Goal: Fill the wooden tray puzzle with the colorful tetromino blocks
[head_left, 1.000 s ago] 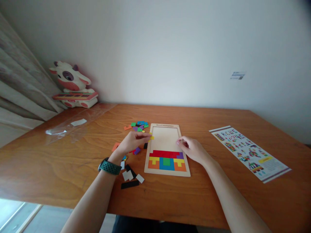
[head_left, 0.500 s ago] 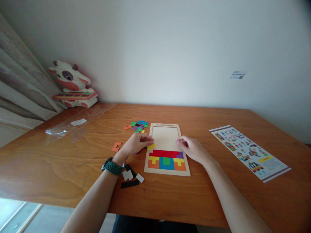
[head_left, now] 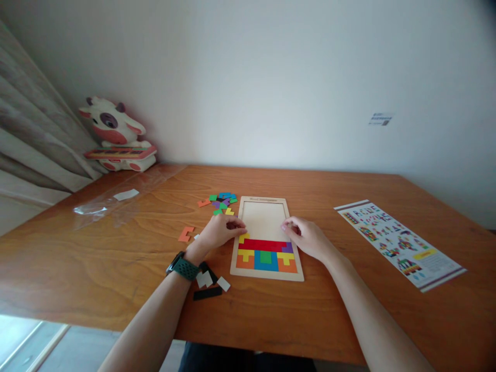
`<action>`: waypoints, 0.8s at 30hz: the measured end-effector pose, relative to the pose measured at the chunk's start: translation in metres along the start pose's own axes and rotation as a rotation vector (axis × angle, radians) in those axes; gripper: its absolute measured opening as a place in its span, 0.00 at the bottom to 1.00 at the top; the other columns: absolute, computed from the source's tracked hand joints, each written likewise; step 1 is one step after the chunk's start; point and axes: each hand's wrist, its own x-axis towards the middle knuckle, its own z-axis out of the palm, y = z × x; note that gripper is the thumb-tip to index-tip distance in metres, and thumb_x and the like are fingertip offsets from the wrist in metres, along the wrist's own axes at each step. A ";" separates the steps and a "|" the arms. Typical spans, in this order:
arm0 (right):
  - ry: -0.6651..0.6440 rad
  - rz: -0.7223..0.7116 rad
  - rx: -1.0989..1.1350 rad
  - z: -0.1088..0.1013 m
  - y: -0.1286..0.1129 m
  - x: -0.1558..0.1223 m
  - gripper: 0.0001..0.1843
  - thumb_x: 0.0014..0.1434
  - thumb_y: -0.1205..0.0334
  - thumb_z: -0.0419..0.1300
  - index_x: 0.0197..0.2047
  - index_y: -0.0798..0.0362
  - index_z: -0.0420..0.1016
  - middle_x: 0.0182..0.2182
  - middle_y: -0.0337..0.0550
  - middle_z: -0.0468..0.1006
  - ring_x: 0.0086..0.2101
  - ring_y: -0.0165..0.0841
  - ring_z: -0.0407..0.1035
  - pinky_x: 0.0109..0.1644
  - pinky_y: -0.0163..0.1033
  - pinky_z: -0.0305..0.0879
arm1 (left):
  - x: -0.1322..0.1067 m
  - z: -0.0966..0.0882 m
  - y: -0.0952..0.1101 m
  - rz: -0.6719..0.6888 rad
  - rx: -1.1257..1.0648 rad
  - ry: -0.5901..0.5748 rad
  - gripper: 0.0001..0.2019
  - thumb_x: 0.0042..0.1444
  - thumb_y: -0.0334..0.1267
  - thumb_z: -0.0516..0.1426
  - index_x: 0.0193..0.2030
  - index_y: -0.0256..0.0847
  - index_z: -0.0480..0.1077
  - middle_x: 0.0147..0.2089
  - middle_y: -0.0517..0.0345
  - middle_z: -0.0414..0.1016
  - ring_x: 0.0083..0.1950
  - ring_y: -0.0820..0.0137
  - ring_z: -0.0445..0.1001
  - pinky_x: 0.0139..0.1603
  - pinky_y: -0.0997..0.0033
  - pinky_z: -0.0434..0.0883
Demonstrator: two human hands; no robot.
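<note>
A wooden puzzle tray (head_left: pixel 264 200) lies in the middle of the table, its near rows filled with coloured pieces (head_left: pixel 266 256). My left hand (head_left: pixel 220 231), with a green watch at the wrist, has its fingers pinched on a yellow piece (head_left: pixel 243 237) at the tray's left edge, just above the red row. My right hand (head_left: pixel 306 237) rests curled on the tray's right edge, fingertips touching the frame. A heap of loose coloured pieces (head_left: pixel 221 202) lies beyond my left hand.
An orange piece (head_left: pixel 186 233) lies left of my hand; black and white pieces (head_left: pixel 209 285) lie by my wrist. A printed pattern sheet (head_left: pixel 398 241) is on the right. A clear plastic bag (head_left: pixel 112 204) and a cow toy (head_left: pixel 114 136) sit far left.
My left hand carried the yellow piece from above the tray's left edge down to the row above the red pieces. The right hand stayed put.
</note>
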 end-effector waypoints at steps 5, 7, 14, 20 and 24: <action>-0.009 0.000 0.014 0.000 0.000 0.000 0.16 0.66 0.49 0.52 0.42 0.51 0.75 0.28 0.42 0.78 0.29 0.35 0.71 0.33 0.38 0.60 | -0.002 -0.001 0.002 0.081 0.051 0.003 0.14 0.53 0.49 0.63 0.35 0.39 0.79 0.31 0.58 0.76 0.31 0.71 0.69 0.31 0.74 0.63; -0.013 0.007 0.010 -0.001 -0.001 0.000 0.16 0.66 0.49 0.52 0.43 0.51 0.75 0.28 0.42 0.78 0.29 0.35 0.71 0.33 0.38 0.60 | -0.002 -0.003 0.002 0.147 0.070 -0.003 0.13 0.54 0.48 0.63 0.34 0.40 0.79 0.34 0.56 0.76 0.33 0.71 0.69 0.33 0.74 0.64; -0.008 0.006 0.010 -0.001 -0.001 0.000 0.15 0.66 0.51 0.52 0.42 0.51 0.75 0.28 0.43 0.78 0.30 0.36 0.71 0.34 0.38 0.60 | -0.003 -0.005 0.001 0.094 0.030 -0.021 0.12 0.55 0.46 0.62 0.37 0.39 0.79 0.30 0.58 0.75 0.30 0.72 0.70 0.31 0.74 0.64; -0.011 0.004 0.007 0.000 0.001 0.000 0.15 0.66 0.51 0.52 0.43 0.51 0.75 0.29 0.42 0.79 0.30 0.35 0.71 0.34 0.38 0.60 | -0.003 0.000 0.000 0.130 -0.015 -0.040 0.10 0.57 0.44 0.61 0.37 0.38 0.78 0.34 0.56 0.77 0.34 0.70 0.73 0.34 0.75 0.67; -0.013 0.007 -0.002 0.000 0.000 0.000 0.15 0.67 0.52 0.52 0.43 0.52 0.75 0.29 0.43 0.79 0.30 0.35 0.71 0.34 0.38 0.59 | -0.002 0.001 0.000 0.251 0.088 0.005 0.09 0.59 0.43 0.61 0.39 0.40 0.77 0.37 0.56 0.76 0.35 0.71 0.72 0.36 0.74 0.67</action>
